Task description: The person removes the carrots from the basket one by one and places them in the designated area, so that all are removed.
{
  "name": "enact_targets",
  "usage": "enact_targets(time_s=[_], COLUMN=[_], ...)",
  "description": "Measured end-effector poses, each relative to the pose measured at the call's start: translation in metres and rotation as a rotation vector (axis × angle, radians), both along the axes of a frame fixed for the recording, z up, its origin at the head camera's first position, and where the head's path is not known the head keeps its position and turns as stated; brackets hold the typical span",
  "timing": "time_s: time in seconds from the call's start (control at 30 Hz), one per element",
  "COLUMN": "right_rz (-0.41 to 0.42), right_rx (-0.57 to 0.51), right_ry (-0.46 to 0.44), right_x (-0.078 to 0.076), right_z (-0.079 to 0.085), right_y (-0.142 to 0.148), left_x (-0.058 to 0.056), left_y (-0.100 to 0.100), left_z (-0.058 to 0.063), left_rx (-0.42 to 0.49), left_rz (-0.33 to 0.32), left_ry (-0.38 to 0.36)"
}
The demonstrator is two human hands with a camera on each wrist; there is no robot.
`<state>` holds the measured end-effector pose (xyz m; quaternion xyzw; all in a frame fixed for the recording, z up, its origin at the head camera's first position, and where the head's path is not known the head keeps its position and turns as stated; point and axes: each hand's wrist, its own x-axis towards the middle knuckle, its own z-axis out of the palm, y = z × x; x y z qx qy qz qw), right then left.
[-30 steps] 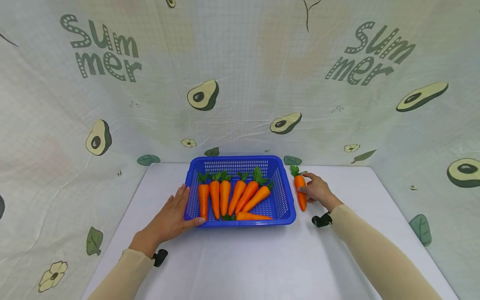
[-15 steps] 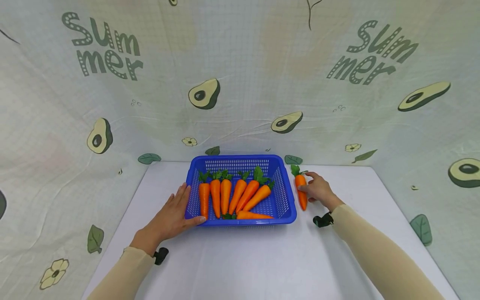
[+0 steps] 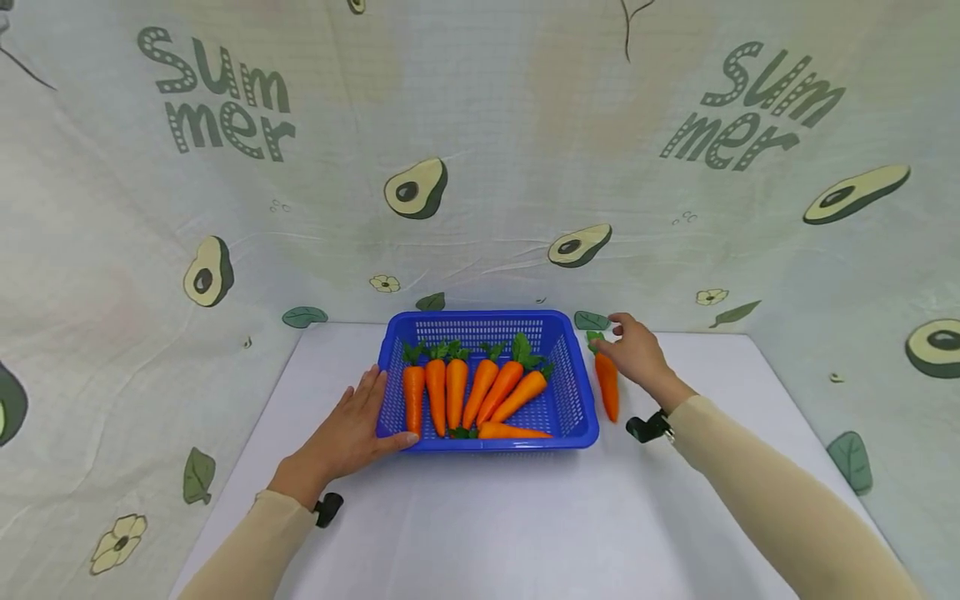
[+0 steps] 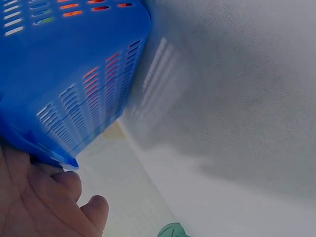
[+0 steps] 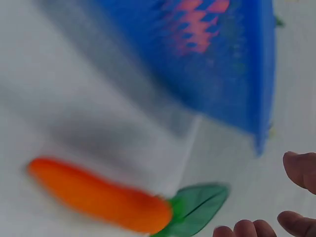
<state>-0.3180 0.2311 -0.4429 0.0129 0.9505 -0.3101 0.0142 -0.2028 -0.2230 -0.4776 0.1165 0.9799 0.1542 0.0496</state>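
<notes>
A blue plastic basket (image 3: 480,444) with perforated walls holds several orange carrots (image 3: 457,387) with green leafy tops. My left hand (image 3: 348,437) rests at its left front corner, fingers straight along the left rim and thumb on the front rim. In the left wrist view, the palm and fingertips (image 4: 94,210) show beside the basket's outer wall. One loose carrot (image 3: 607,387) lies on the table just right of the basket. Over its leafy end, my right hand (image 3: 637,350) hovers with thumb and fingers parted, nothing between them, as the right wrist view also shows.
The white table (image 3: 487,525) extends in front of the basket. Behind it rises a pale cloth (image 3: 480,125) printed with avocados, leaves and lettering, which also runs along both sides. Small black devices are strapped at both wrists.
My right hand has let go of the loose carrot and moved up and away from its body toward the leafy end. The left hand and basket keep their places; the view shifts slightly.
</notes>
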Motion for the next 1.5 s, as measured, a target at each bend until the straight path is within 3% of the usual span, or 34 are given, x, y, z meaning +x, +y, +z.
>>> enact_targets(time_s=[0.23,0.33,0.43,0.63,0.87,1.2,1.5], right_rz=[0.178,0.252,0.306,0.399,0.475,0.495,0.52], right_rx=[-0.084,-0.108,-0.182,-0.358,-0.455,-0.591,-0.633], right_ry=[0.008,-0.024,-0.112,-0.312,-0.454,-0.597,-0.681], right_x=[0.006,0.007,0.008,0.009,0.004,0.002,-0.005], right_z=[0.035,0.039,0.039,0.03,0.008,-0.01,-0.019], right_y=[-0.068,-0.097,-0.125,-0.177,-0.217,-0.236,-0.247], left_x=[0.003,0.003,0.003,0.002,0.002,0.005,0.003], left_y=[-0.001,-0.001,0.0,0.0,-0.001,0.002,-0.001], left_z=[0.004,0.005,0.005,0.004,0.004,0.009,0.007], left_rx=[0.01,0.014,0.012,0.014,0.014,0.019,0.009], left_rz=[0.014,0.009,0.015,0.012,0.011,0.005,0.031], left_ry=[-0.02,-0.016,-0.023,-0.023,-0.021,-0.003,-0.033])
